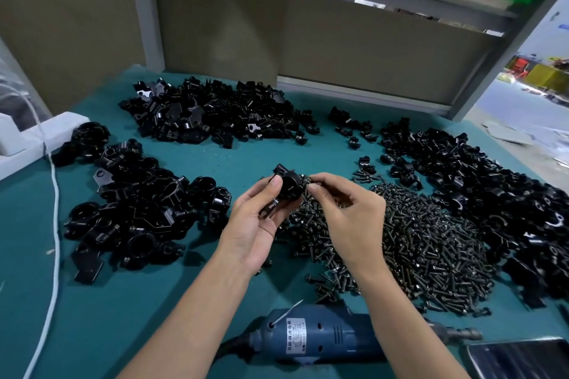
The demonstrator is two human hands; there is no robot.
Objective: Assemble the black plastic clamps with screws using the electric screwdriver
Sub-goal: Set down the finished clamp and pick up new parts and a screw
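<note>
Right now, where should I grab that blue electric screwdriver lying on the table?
Probably wrap your hand round the fat middle of the blue electric screwdriver, coming down from above. It lies flat on the teal table, dark metal tip pointing right, cord leaving left.

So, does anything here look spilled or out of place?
Nothing looks damaged. The screws sit loose in a heap on the green mat, with strays scattered near the screwdriver. The left hand holds a clamp; the right hand pinches a screw against it.
</note>
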